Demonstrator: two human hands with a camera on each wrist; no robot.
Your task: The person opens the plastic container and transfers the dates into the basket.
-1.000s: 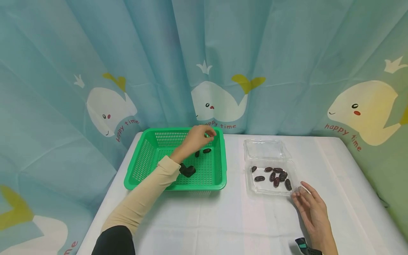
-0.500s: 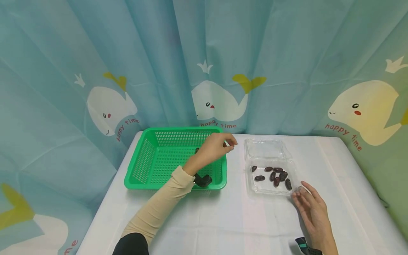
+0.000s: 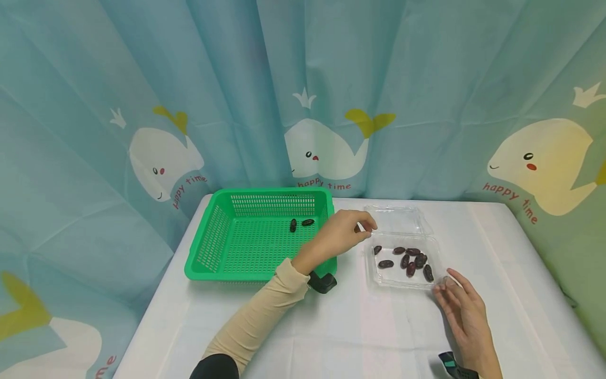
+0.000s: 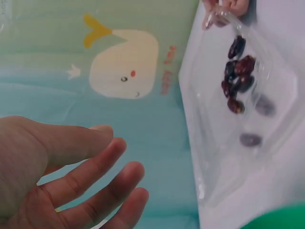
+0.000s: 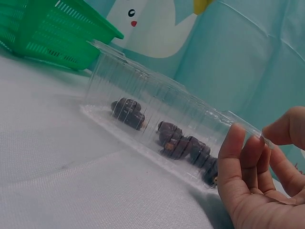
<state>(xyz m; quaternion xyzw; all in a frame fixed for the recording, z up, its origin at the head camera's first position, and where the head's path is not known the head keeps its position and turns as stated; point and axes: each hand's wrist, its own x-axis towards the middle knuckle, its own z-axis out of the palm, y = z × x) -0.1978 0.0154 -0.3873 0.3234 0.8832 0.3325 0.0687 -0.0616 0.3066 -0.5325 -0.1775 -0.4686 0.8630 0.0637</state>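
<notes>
Basket (image 3: 255,245): green; two dates (image 3: 293,225) lie inside, side by side, toward its far right.
Box (image 3: 392,277): clear, right of the basket; its lid (image 3: 394,222) lies open on the far side; more dates (image 3: 411,269) inside, most clustered rightward.
My left hand (image 3: 342,231): fingers loosely curved, holding nothing, near the lid.
My right hand (image 3: 466,316): pinches the box's near right corner.

Clear container (image 4: 212,162): holds dark dates (image 4: 245,64).
Left hand (image 4: 69,183): loosely curved.
Right hand (image 4: 233,5): touches container corner.
Curtain (image 4: 162,152): whale print (image 4: 126,62).
</notes>
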